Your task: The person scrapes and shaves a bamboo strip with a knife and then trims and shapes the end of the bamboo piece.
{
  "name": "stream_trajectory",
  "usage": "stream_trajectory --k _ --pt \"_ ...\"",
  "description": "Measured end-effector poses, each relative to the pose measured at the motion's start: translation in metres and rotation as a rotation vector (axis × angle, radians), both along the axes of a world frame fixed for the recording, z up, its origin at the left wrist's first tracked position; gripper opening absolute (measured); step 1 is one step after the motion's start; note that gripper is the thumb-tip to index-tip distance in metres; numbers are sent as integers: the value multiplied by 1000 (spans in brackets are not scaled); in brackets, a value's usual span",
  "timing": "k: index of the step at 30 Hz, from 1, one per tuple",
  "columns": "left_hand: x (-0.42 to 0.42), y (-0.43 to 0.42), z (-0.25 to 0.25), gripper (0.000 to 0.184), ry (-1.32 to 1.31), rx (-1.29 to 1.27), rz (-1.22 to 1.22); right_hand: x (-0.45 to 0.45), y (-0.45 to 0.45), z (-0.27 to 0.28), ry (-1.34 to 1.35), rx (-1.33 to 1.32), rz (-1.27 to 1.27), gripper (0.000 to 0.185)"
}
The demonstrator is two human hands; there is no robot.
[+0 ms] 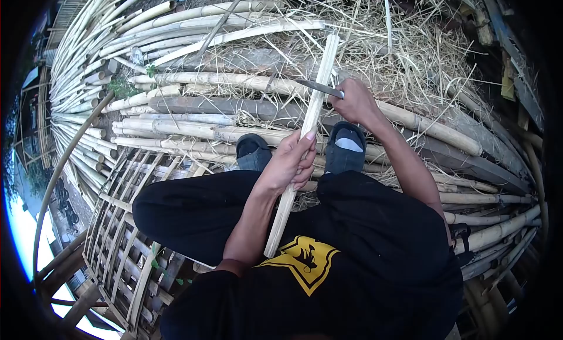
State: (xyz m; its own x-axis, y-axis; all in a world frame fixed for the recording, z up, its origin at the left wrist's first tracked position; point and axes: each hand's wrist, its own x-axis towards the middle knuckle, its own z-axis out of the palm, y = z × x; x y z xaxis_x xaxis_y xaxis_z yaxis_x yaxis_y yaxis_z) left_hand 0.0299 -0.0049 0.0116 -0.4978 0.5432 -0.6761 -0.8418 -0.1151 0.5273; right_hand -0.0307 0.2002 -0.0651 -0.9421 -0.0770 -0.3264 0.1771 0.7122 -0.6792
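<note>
A pale split bamboo strip slants upward from my lap, its top end over the straw. My left hand is wrapped round its lower middle, thumb lying along the strip. To the right of the strip, my right hand is closed on the handle of a knife. The blade points left and crosses the strip's upper part. The knife's handle is mostly hidden in my fist.
Bamboo poles lie across the ground ahead, fanning out to the left. Loose straw and shavings cover the ground at upper right. A woven bamboo lattice stands at lower left. My shoes rest among the poles.
</note>
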Motion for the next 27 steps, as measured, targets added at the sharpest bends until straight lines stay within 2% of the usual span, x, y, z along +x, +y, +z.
stream_trajectory --k 2,3,5,7,8,9,10,11,13,17,21,25,27 --pt "0 2 0 29 0 -18 2 -6 6 -3 -33 108 -7 22" --pt "1 3 -1 29 -4 -12 2 -10 12 -5 -36 114 -7 22" --pt "0 2 -4 29 -21 -10 28 -33 33 -15 -62 290 -37 26" --pt "8 3 15 29 -28 39 -56 -65 84 -63 -212 31 -507 35" --pt "8 4 21 29 -27 87 -150 -70 112 -60 -145 234 -635 43" --pt "11 3 20 29 -34 80 -145 -67 136 -49 -102 332 -661 44" --pt "11 1 18 29 -35 65 -103 -66 162 -49 -61 305 -631 45" --pt "6 0 15 29 -21 58 -67 -65 178 -48 -37 304 -709 46" --pt "-2 -5 11 28 -9 57 2 -52 177 -30 74 338 -708 46" --pt "-3 -1 6 28 -12 105 24 -19 107 -5 23 34 -417 37" --pt "-4 0 5 32 14 51 0 1 24 15 -11 -53 -128 30" --pt "-1 -1 1 34 56 40 11 -4 8 13 -15 -54 -71 29" --pt "-1 -2 1 35 63 35 15 -9 11 20 -61 29 -54 28"
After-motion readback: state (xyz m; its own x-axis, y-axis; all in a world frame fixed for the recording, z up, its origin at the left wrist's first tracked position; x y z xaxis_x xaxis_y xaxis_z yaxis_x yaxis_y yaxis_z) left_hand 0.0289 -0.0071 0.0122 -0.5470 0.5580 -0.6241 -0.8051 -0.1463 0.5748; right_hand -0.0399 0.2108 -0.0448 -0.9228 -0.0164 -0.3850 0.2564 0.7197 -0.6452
